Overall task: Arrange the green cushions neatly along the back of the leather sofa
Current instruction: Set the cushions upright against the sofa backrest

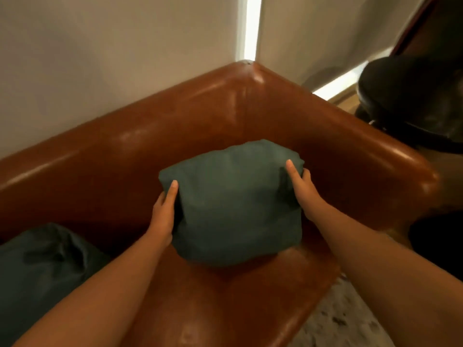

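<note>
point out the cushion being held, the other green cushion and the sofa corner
held green cushion [233, 204], head view, middle of its front face
second green cushion [42, 271], head view, its creased top
leather sofa [246, 78], head view, back corner rim

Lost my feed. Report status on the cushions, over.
Both hands, left and right, grip one green cushion over the sofa corner. Second cushion lies left. Nothing blocking.

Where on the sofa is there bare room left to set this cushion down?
Bare seat leather shows in front of the held cushion, between the forearms. The backrest corner behind it is uncovered too. The left end is crowded by a second green cushion. The left hand and right hand grip the held cushion's sides.
</note>
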Action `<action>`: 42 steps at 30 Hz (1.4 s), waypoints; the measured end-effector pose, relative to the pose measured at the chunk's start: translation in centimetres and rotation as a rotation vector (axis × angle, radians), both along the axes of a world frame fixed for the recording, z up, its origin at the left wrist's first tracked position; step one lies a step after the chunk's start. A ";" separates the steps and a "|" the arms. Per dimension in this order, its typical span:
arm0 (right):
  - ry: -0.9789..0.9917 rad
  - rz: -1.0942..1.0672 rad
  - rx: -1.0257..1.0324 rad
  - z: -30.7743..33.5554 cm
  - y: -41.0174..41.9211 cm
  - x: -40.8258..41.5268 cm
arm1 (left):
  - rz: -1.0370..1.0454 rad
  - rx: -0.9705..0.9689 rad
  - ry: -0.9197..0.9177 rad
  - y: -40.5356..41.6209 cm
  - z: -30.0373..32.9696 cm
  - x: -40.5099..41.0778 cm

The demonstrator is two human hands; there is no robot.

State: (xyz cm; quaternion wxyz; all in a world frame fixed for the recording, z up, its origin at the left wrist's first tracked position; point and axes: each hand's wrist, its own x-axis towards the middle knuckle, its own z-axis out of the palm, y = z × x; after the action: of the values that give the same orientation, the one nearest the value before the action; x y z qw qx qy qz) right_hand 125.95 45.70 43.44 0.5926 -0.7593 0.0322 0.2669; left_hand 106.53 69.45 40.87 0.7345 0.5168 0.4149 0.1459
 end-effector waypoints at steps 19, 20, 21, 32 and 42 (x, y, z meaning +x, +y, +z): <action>-0.038 0.370 -0.103 0.7 9.0 8.8 | 0.302 0.156 0.118 1.9 0.1 2.2; -0.062 0.379 -0.114 1.2 9.1 9.4 | 0.328 0.189 0.143 2.0 0.3 2.4; -0.075 0.389 -0.122 1.6 9.1 9.9 | 0.351 0.224 0.158 2.0 0.7 2.6; -0.005 0.414 -0.027 0.6 9.3 10.6 | 0.407 0.080 0.140 -0.3 0.2 2.5; -0.148 0.445 -0.075 0.7 9.7 11.3 | 0.329 0.103 0.169 -1.4 0.2 3.2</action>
State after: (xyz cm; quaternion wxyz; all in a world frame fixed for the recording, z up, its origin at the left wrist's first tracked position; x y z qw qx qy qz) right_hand 137.23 55.42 44.10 0.4911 -0.7867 -0.1697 0.3332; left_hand 109.70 68.05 41.10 0.6360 0.4892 0.5459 0.2411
